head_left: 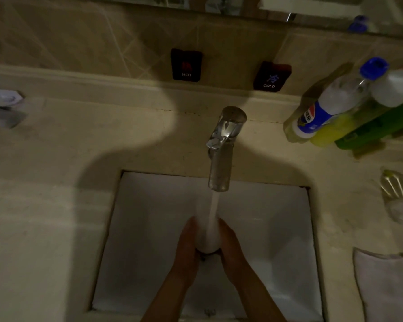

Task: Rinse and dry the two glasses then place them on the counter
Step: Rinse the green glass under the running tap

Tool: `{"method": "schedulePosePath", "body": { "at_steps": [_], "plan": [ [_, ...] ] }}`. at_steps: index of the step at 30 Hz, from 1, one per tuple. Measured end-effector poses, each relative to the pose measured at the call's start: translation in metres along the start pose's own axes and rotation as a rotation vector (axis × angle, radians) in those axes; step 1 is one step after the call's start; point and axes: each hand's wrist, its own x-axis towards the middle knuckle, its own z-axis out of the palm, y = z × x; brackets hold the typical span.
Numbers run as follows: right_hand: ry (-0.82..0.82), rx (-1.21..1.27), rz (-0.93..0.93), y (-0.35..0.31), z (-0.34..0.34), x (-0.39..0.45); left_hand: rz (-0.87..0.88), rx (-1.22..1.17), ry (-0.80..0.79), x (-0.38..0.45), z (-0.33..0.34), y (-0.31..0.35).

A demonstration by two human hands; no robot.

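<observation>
Glass [207,235] under faucet [221,156] stream, left hand [186,249] and right hand [230,247] clasped around its sides.

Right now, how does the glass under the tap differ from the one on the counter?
The glass in the sink is held between the left hand and right hand under running water; the glass on the counter stands alone, right of the basin, untouched. Both look clear.

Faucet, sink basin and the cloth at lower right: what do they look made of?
Faucet: polished metal, probably chrome, given its mirror-like glints. Sink basin: glossy white, likely ceramic, with a soft sheen. Cloth: pale matte fabric with a limp edge; the weave is too blurred to tell.
</observation>
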Motion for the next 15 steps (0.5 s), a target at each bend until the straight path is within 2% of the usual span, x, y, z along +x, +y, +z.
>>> {"method": "schedulePosePath", "body": {
  "at_steps": [3, 6, 9, 15],
  "plan": [
    [-0.014, 0.004, 0.014, 0.005, -0.003, -0.009, -0.004, 0.014, 0.054, -0.001, -0.005, 0.001],
    [0.030, 0.069, 0.085, -0.004, -0.013, -0.002, -0.065, 0.063, 0.031, 0.000, 0.005, -0.006],
    [-0.023, 0.007, 0.039, -0.004, -0.005, -0.001, -0.068, -0.034, 0.041, -0.001, 0.008, -0.001],
    [0.024, 0.104, 0.220, -0.005, -0.006, -0.007, -0.137, -0.170, -0.056, -0.005, -0.008, 0.017]
  ]
}}
